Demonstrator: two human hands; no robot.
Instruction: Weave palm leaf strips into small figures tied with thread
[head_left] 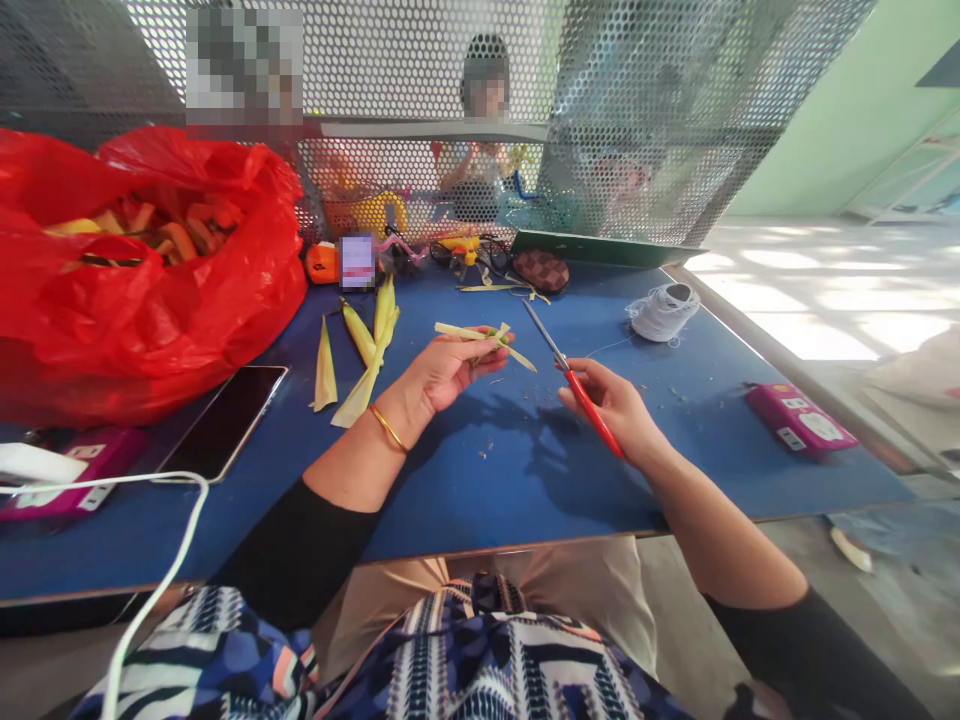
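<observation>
Between the fingertips of my left hand (450, 368) is a small piece of pale green corn husk strips (517, 354), crossed and tied-looking, with loose ends sticking out. My right hand (615, 405) grips a pair of scissors (592, 408) with red handles; the metal blades point up and away, just right of the husk piece. Thread runs faintly across the tabletop from a white spool (664, 312) toward the right hand. Loose husk leaves (369, 345) lie to the left of my left hand. Tiny scraps are scattered on the blue table (465, 490) below both hands.
A big red plastic bag (247, 310) stands on the left, beside a phone (225, 425) and a white cable (196, 500). A checkered pouch (541, 270) lies at the back. A purple box (801, 418) sits at right. Behind a perforated metal screen (420, 70) is another person.
</observation>
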